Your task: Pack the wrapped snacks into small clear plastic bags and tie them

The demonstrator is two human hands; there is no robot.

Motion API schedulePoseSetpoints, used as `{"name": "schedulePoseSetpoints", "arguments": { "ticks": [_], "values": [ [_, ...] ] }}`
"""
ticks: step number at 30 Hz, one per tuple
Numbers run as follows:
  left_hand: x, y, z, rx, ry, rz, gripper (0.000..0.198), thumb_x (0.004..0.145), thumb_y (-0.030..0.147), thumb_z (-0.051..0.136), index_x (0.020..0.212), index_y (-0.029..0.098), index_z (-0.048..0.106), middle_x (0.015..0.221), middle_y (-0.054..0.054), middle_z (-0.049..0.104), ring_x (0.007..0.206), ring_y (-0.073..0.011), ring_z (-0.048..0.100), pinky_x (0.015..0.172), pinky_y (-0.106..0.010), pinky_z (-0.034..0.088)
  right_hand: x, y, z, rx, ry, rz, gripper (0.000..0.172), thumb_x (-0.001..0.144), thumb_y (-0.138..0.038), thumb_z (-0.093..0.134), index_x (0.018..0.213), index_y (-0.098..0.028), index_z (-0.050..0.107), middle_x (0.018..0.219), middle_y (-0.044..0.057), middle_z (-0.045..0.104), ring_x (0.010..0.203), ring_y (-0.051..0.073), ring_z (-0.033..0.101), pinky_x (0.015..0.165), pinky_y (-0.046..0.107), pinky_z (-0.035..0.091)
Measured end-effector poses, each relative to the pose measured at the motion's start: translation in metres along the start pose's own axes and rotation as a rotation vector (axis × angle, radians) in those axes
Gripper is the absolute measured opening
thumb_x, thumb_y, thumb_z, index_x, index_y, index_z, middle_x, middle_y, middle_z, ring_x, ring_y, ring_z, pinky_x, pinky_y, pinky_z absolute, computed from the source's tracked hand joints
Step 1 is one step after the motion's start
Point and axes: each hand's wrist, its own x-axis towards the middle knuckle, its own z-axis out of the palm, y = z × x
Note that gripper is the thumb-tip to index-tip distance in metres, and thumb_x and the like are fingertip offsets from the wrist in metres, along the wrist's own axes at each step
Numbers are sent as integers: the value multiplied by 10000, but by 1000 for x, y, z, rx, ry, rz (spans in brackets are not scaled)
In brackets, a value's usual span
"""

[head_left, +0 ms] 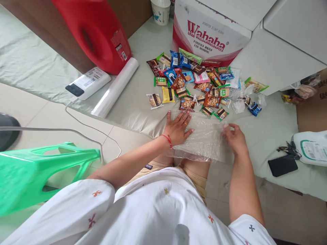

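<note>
Clear, crinkled, thin plastic bag [204, 137] lies at the near edge of the pale green cloth-covered surface [148, 39], between the 2 hands, its near edge hanging over the person's thighs. The left hand [178, 129], wearing 1 red string bracelet [168, 140], rests flat on the bag's left part, fingers apart. The right hand [234, 137] is at the bag's right edge, fingers curled; I cannot tell whether its thumb and forefinger are pinched together on the plastic. Just beyond the left hand's fingertips spreads a heap of small, brightly wrapped snacks [212, 100], with a white-and-red cardboard box [209, 37] behind it. Left of the left hand lies a glossy, clear plastic roll [114, 87]; right of the right hand, a flat black rectangular pouch [282, 165].
</note>
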Motion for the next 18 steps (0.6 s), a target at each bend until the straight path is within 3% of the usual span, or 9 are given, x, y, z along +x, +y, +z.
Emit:
{"name": "schedulePoseSetpoints", "arguments": {
  "ticks": [4,9,12,14,18],
  "values": [
    [1,-1,-3,-34,-11,6,717,1036,628,340,1635,233,361,1716,-111,303,1602,-330,268,1259,-746,-65,-40,4,-2,172,-170,176,827,591,-547,885,1300,-236,594,696,-37,629,565,157,528,526,273,379],
    [1,-13,-7,-30,-52,89,746,1001,664,418,1629,263,372,1729,-105,274,1594,-356,274,1236,-773,-79,-47,16,-18,176,-84,213,683,588,-539,870,1147,-211,654,679,-49,596,555,127,459,547,270,356],
    [0,-19,-8,-2,-56,122,730,997,667,433,1625,298,381,1736,-95,258,1599,-358,261,1239,-766,-86,-32,15,-30,45,-106,177,636,598,-532,858,1111,-200,685,743,-7,656,599,145,510,570,283,391],
    [0,-20,-8,12,-57,128,735,999,678,413,1629,302,372,1742,-92,233,1607,-347,246,1245,-755,-91,-12,7,-37,-19,-38,106,582,654,-553,812,1107,-202,707,800,18,686,603,147,514,573,291,401],
    [0,-20,-8,30,-64,142,732,1007,685,369,1632,305,363,1745,-76,221,1615,-322,237,1262,-741,-61,61,-25,-42,-145,134,-62,372,790,-501,690,986,-190,748,773,45,691,625,175,552,639,327,453]
  ]
}}
